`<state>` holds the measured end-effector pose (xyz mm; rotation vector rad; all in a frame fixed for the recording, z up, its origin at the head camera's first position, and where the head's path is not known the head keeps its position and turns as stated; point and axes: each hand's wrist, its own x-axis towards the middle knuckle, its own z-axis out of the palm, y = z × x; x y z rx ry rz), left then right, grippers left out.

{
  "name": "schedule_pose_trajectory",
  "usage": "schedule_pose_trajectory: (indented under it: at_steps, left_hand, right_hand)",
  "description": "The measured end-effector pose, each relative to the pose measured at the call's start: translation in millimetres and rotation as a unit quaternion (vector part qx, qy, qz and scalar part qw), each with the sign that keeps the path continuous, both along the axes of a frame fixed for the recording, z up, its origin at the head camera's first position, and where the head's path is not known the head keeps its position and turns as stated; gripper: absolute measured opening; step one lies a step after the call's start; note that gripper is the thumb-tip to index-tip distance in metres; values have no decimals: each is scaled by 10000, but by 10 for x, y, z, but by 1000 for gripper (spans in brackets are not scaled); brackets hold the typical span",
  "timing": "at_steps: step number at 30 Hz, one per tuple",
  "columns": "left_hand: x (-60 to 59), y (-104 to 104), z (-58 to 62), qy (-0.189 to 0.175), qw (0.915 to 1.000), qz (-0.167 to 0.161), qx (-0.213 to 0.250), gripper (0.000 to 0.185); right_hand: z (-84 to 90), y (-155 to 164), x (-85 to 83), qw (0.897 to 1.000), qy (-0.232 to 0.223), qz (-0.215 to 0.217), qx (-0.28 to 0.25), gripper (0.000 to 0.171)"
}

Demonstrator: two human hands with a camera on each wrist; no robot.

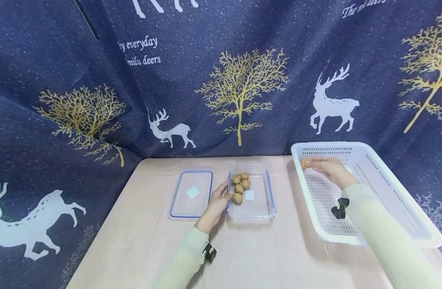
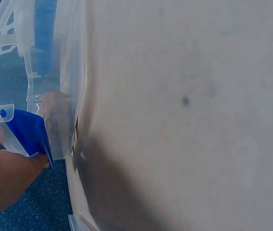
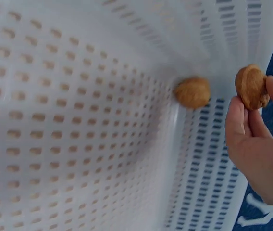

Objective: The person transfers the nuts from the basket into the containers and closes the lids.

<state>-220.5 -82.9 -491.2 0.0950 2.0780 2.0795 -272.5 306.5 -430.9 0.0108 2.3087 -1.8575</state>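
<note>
A beige table (image 1: 141,241) is seen nearest, with both pale sleeves reaching over it. At about 11 o'clock from the left sleeve, the left hand (image 1: 216,204) is laid against the left wall of a clear container (image 1: 258,208), its fingers touching the blue clip on the rim; whether they are curled round it cannot be told. In the container four walnuts (image 1: 240,185) are clustered toward the far left corner, beside a small white square on the floor. A flat lid (image 1: 192,192) with a blue seal is lying just at 9 o'clock of the container, past the left hand.

At 3 o'clock a white perforated basket (image 1: 394,192) is set. Over its far left corner a walnut (image 3: 252,86) is pinched between the thumb and fingertips of the right hand (image 1: 331,170). Another walnut (image 3: 192,92) is seen in that corner of the basket, just beside the pinched one. Farthest back, a dark blue cloth (image 1: 221,80) printed with deer and golden trees is hung.
</note>
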Motion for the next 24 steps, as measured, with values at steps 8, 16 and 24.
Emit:
schedule_pose_trajectory:
  at_steps: [8, 16, 24]
  left_hand:
    - [4, 8, 4, 20, 10000, 35, -17, 54]
    - [2, 8, 14, 20, 9999, 83, -76, 54]
    - [0, -1, 7, 27, 10000, 47, -35, 54]
  right_hand:
    - [158, -212, 47, 9962, 62, -658, -573, 63]
    - [260, -318, 82, 9930, 161, -1008, -596, 60]
    - [345, -421, 106, 9920, 155, -908, -864, 63]
